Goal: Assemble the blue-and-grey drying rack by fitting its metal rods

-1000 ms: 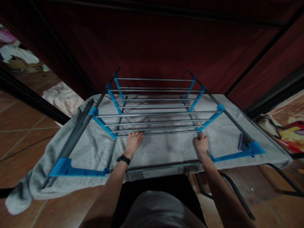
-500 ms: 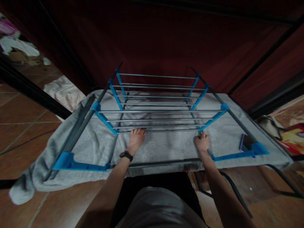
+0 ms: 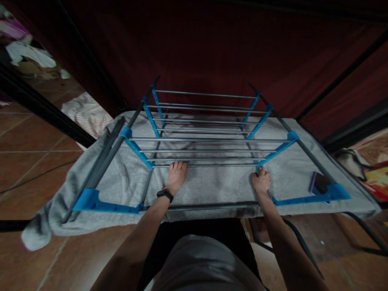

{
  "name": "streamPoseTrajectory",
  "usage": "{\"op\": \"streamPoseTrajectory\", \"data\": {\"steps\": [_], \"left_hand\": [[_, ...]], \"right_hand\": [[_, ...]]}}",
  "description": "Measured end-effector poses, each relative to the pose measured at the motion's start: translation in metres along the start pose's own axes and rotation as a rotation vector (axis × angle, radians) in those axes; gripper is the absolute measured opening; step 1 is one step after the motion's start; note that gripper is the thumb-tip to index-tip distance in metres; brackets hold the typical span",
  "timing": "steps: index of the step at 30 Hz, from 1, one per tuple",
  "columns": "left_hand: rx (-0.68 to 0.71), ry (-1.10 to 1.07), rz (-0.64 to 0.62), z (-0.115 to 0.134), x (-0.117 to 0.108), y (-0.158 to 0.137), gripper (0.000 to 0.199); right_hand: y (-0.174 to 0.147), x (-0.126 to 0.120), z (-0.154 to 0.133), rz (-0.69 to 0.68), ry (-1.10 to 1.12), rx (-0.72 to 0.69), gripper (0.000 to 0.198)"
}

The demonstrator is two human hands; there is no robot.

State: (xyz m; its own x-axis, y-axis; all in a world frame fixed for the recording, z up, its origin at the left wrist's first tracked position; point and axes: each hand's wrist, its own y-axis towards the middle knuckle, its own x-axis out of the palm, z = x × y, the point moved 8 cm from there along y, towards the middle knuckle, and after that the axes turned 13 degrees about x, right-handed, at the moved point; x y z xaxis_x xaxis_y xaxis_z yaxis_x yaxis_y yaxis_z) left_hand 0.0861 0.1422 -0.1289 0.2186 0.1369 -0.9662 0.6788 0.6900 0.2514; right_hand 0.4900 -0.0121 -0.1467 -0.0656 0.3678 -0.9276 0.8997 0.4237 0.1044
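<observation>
A clothes drying rack [image 3: 209, 140] with grey tubes, thin metal rods and blue plastic brackets lies on a grey blanket [image 3: 206, 184]. My left hand [image 3: 177, 176], with a black band at the wrist, has its fingers curled over the lowest rod of the nearest shelf; its fingertips are partly hidden. Just below the right end of that rod, my right hand [image 3: 261, 181] is closed round the grey tube by the blue bracket [image 3: 268, 158]. A loose bundle of grey tubes [image 3: 103, 161] rests along the left side.
A phone [image 3: 320, 185] lies on the blanket at the right, close to a blue corner bracket [image 3: 338, 191]. Dark red panels [image 3: 197, 48] stand behind the rack. A striped cloth [image 3: 87, 113] and a cable [image 3: 39, 175] are on the tiled floor at left.
The whole view has shifted slightly, so the rack and blanket appear a little further right and higher. Both hands keep their places on the rack.
</observation>
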Motion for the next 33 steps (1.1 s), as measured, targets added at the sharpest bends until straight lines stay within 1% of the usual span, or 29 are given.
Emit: {"op": "streamPoseTrajectory", "data": {"steps": [10, 18, 25, 30, 33], "left_hand": [[0.049, 0.011, -0.013, 0.007, 0.002, 0.000, 0.041], [0.033, 0.005, -0.015, 0.005, 0.003, -0.001, 0.043], [0.024, 0.015, -0.018, 0.004, 0.003, -0.001, 0.042], [0.027, 0.018, -0.016, 0.003, 0.002, -0.001, 0.041], [0.037, 0.022, -0.014, 0.004, 0.001, -0.001, 0.041]], "right_hand": [[0.000, 0.003, 0.001, 0.016, -0.019, -0.014, 0.064], [0.000, 0.004, 0.002, 0.003, -0.013, -0.009, 0.065], [0.002, 0.005, 0.004, -0.109, 0.001, -0.020, 0.065], [-0.010, 0.006, 0.001, -0.141, 0.011, -0.042, 0.062], [-0.023, 0.008, -0.008, -0.142, -0.022, -0.108, 0.057]]}}
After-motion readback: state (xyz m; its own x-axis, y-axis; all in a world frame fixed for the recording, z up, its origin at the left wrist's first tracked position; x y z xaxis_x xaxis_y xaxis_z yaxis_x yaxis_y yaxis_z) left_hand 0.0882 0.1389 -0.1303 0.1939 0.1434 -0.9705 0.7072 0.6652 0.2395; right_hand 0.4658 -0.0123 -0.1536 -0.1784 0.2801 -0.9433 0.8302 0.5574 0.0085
